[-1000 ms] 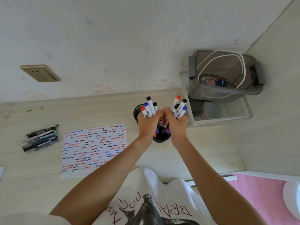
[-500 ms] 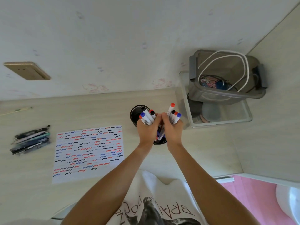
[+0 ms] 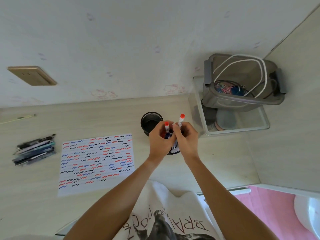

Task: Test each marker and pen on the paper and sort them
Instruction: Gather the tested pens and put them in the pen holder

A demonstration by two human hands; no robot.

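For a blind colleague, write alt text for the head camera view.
Both hands, left and right, grip markers over a black cup on a desk. A scribbled paper and a pen pile lie to the left.

Table (image 3: 103, 205): pale wood grain, beige-grey. Paper (image 3: 97, 163): white, covered in rows of short squiggles in red, blue and black. Mesh pen cup (image 3: 151, 122): black. Two markers stand above the hands, each white-barrelled with a red cap: left marker (image 3: 166, 126), right marker (image 3: 181, 119); blue and dark caps show between the fingers. Pile of pens (image 3: 34, 149): black, grey and teal, blurred. Wall (image 3: 121, 49): off-white, with faint pink cartoon-cat prints. Wall plate (image 3: 32, 75): tan. Storage bin (image 3: 242, 99): translucent grey, holding a white cord (image 3: 239, 58). Shirt (image 3: 164, 222): white, with black lettering and a dark printed figure.
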